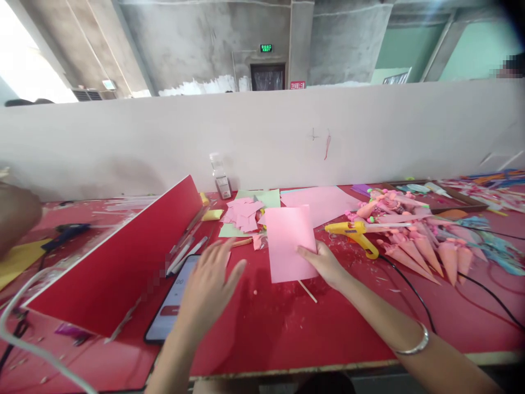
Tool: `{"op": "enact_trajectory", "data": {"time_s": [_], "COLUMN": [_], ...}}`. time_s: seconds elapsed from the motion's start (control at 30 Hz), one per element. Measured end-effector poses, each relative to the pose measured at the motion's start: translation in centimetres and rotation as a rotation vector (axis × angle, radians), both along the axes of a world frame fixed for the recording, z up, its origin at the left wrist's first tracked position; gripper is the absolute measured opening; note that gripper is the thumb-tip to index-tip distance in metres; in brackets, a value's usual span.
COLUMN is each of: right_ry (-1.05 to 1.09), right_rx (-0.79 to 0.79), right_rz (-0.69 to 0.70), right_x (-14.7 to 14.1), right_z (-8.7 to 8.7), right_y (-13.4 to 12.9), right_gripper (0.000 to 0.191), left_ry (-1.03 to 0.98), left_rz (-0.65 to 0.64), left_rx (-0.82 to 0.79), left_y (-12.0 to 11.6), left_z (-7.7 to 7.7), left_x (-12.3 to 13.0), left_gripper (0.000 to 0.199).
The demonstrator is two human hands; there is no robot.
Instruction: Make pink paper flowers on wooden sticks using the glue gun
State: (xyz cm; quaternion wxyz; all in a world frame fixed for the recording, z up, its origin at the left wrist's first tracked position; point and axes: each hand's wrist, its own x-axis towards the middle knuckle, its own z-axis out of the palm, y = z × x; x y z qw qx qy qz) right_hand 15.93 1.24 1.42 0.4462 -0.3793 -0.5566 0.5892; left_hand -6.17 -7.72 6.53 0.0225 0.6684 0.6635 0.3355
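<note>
My right hand (326, 262) grips a rectangular sheet of pink paper (289, 241) by its lower right side, thumb on top, just above the red tabletop. A thin pale stick (307, 291) shows below the sheet; whether it touches the hand is hidden. My left hand (211, 279) hovers with fingers spread and nothing in it, partly over a phone (168, 306) with a lit screen. Beyond my left fingers lie a stack of small pink paper pieces (244, 214) and a small pink shape (258, 242) beside a brownish stick.
A red board (123, 262) leans as a divider on the left. A yellow glue gun (355, 235) with a black cord lies right, against a heap of pink paper cones (414, 246). A clear bottle (221, 178) stands by the white partition (262, 142). A larger pink sheet (328, 200) lies behind.
</note>
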Motion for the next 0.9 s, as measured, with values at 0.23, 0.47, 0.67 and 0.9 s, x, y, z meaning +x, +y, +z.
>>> {"op": "enact_trajectory", "data": {"time_s": [0.23, 0.47, 0.67, 0.9], "right_ry": [-0.001, 0.038, -0.011, -0.054], "right_rx": [-0.004, -0.003, 0.023, 0.036], "right_rz": [0.033, 0.040, 0.166, 0.167], "right_x": [0.0, -0.8, -1.1, 0.1], "right_z": [-0.1, 0.5, 2.2, 1.9], "right_y": [-0.1, -1.0, -4.7, -6.9], "right_gripper": [0.032, 0.033, 0.033, 0.029], "left_ry": [0.253, -0.271, -1.027, -1.058], "left_rz": [0.254, -0.033, -0.285, -0.314], "left_rx": [-0.137, -0.119, -0.507, -0.741], "left_y": [-1.8, -1.5, -1.6, -2.7], "left_z": [-3.5, -1.4, -1.2, -0.9], "left_x": [-6.9, -0.2, 5.1, 6.8], "left_gripper": [0.047, 0.047, 0.051, 0.050]}}
